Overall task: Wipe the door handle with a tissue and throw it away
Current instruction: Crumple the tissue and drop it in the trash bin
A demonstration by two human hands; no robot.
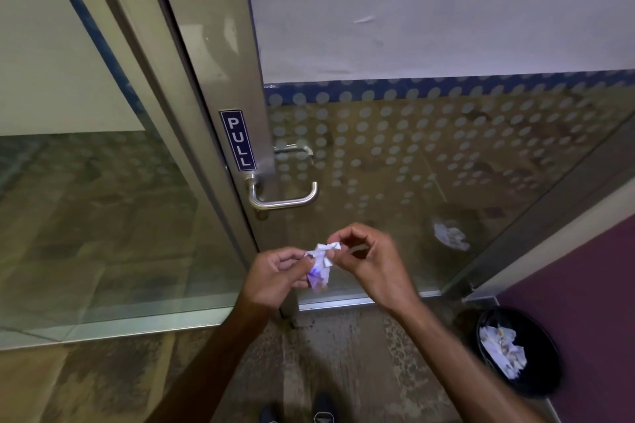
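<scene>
Tissue (pixel 321 266): crumpled, white w/ purple, held below door handle (pixel 283 197).
Left hand (pixel 275 276): fingers pinched on tissue.
Right hand (pixel 369 259): fingertips pinched on tissue top.
Bin (pixel 546 378): black, floor at right, 1 paper wad inside.

A blue PULL sign (pixel 238 140) sits on the metal door frame (pixel 220 55); dark shoes (pixel 323 409) stand below.

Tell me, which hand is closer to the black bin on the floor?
The right hand. The bin sits low to its right, while the left hand is farther off, across the tissue.
</scene>
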